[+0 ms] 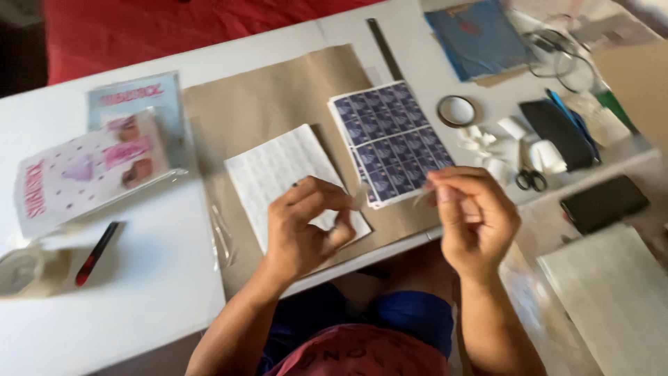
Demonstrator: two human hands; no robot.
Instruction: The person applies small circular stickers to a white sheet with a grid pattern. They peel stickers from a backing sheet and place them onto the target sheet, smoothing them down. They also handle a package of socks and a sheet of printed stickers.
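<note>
White table [139, 292], brown paper [278, 97], perhaps red floor [139, 28]

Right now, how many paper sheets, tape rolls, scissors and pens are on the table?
Paper sheets: 3, the brown sheet, the white sheet and the blue sticker sheet
Tape rolls: 2, tape ring and blurred roll
Scissors: 1
Red-and-black pen: 1
Total: 7
</note>
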